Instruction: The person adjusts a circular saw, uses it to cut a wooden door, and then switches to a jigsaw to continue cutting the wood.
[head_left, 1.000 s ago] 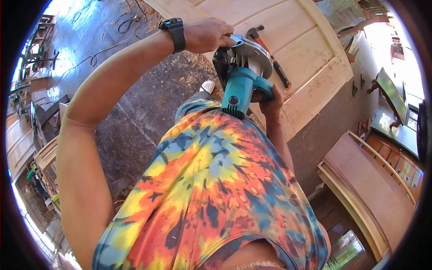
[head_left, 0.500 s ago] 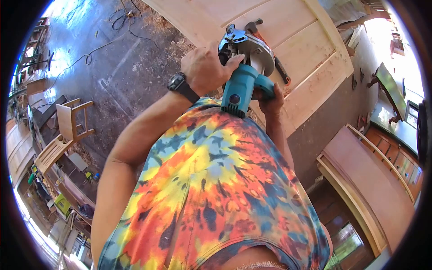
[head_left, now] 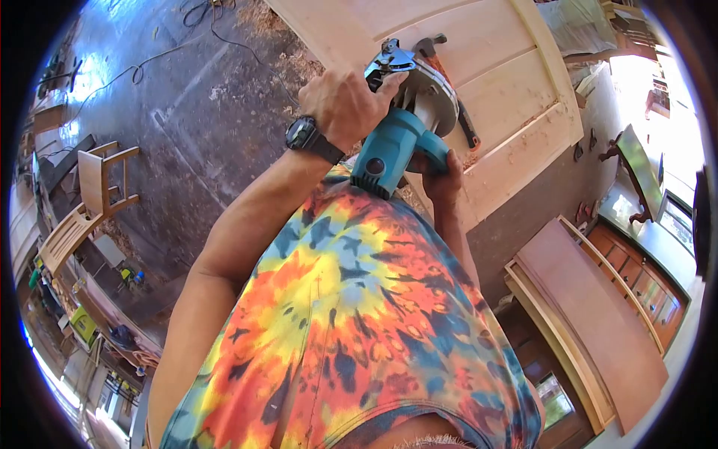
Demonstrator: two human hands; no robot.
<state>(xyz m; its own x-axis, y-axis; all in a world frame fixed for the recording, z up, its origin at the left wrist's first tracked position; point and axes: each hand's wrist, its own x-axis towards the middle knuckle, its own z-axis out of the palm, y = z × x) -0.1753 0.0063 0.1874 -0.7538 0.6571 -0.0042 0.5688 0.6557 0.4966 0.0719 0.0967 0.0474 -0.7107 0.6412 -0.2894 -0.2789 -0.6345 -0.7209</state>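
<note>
A teal circular saw (head_left: 390,150) is held close against my shirt front, above a pale wooden door panel. My right hand (head_left: 444,179) is wrapped around its looped rear handle. At the saw's front end, my left hand (head_left: 345,106) is closed around the part beside the metal base, with the thumb stretched over it; the fingertips are hidden. A black watch sits on my left wrist. Just beyond the saw, a hammer (head_left: 465,123) with a black and orange handle lies on the door panel (head_left: 516,142).
Wood shavings and a black cord (head_left: 168,54) lie on the dark floor to the left. A wooden chair (head_left: 93,183) stands at the far left. Brown boards (head_left: 591,314) are stacked at the lower right, and a small table (head_left: 639,168) is at the right.
The saw's motor end has swung slightly left, and my left thumb has shifted up toward its front. Both hands keep their hold. The whole view has shifted a little.
</note>
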